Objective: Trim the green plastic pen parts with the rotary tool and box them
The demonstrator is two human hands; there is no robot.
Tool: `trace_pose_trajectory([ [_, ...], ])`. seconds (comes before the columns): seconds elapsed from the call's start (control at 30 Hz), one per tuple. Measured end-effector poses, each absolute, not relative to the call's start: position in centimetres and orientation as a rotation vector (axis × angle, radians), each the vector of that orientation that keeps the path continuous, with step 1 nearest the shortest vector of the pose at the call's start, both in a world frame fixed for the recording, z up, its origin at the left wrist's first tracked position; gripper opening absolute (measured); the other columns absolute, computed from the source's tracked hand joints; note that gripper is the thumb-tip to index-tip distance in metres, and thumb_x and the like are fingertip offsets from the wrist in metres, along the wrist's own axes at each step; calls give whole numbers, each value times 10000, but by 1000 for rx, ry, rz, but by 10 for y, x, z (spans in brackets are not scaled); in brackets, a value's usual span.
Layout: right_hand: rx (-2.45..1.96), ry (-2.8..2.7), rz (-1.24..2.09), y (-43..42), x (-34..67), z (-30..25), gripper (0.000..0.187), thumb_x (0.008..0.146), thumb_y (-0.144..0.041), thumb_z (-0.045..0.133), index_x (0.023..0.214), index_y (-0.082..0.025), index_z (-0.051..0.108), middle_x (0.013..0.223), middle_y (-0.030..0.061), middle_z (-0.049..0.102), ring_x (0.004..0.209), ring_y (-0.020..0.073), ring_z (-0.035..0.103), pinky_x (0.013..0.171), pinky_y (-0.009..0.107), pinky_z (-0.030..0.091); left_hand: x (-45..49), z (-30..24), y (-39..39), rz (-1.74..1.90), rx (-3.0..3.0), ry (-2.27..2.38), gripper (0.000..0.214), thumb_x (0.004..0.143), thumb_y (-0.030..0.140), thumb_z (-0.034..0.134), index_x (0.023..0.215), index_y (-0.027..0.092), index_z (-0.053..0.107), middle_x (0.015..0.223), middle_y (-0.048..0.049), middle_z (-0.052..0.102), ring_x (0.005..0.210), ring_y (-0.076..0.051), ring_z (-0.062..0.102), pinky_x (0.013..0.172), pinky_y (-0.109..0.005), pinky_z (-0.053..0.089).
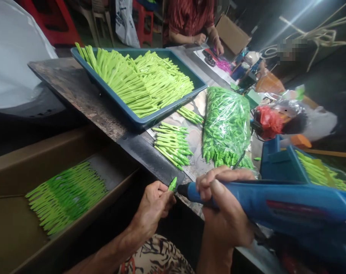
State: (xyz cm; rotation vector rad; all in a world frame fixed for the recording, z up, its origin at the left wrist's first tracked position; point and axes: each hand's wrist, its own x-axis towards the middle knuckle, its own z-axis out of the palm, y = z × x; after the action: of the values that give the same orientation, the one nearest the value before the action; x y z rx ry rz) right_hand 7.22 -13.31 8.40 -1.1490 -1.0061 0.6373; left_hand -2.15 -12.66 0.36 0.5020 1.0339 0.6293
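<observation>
My left hand (155, 201) pinches a small green plastic piece (173, 184) between thumb and fingers, near the table's front edge. Around the front of a blue electric screwdriver (264, 199) my right hand (225, 205) is wrapped. The screwdriver's dark nose points left and meets or nearly meets the green piece; its very tip is hard to make out. Just beyond my hands lies a row of light-green sticks with green ends (173, 144). To its right stands a clear bag of green plastic pieces (227, 123).
A blue tray (144, 121) heaped with light-green sticks stands on the table. At lower left, a cardboard box (7, 213) holds a layer of joined green pieces (67, 198). A blue bin (284, 161) sits at right. Across the table, another person's hands (209, 42) work.
</observation>
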Motion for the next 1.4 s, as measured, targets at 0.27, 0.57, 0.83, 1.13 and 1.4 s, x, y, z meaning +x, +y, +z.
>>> trace_pose_trajectory([
  [0.27, -1099, -947, 616, -131, 64, 97, 154, 649, -128, 544, 775, -188, 479, 628, -23, 537, 487, 118, 454, 497, 295, 362, -21, 5, -128, 629, 525, 1056, 202, 660, 274, 587, 655, 170, 414, 508, 38, 506, 403, -34, 338, 372, -155, 169],
  [0.57, -1092, -939, 619, -129, 60, 95, 156, 660, -120, 531, 783, -192, 468, 633, -37, 526, 457, 102, 428, 495, 288, 337, -21, 1, -129, 639, 506, 1024, 213, 665, 266, 590, 681, 175, 398, 529, 31, 524, 411, -37, 347, 375, -155, 174],
  [0.83, -1133, -926, 606, -129, 62, 95, 133, 677, -142, 547, 779, -188, 475, 630, -30, 531, 486, 111, 446, 518, 296, 354, -21, 3, -128, 627, 511, 1025, 271, 649, 326, 620, 673, 177, 395, 527, 33, 518, 413, -38, 353, 376, -155, 176],
  [1.13, -1090, -935, 643, -129, 65, 96, 147, 667, -125, 546, 786, -178, 477, 636, -29, 537, 477, 100, 447, 504, 283, 358, -21, 5, -127, 608, 515, 1051, 328, 623, 382, 640, 674, 187, 382, 518, 34, 509, 412, -42, 346, 376, -163, 170],
  [1.4, -1095, -915, 624, -129, 62, 97, 146, 666, -117, 543, 786, -174, 484, 662, -20, 540, 473, 98, 445, 486, 275, 354, -21, 4, -128, 603, 531, 1058, 273, 661, 342, 607, 670, 182, 386, 513, 38, 505, 420, -41, 346, 380, -162, 173],
])
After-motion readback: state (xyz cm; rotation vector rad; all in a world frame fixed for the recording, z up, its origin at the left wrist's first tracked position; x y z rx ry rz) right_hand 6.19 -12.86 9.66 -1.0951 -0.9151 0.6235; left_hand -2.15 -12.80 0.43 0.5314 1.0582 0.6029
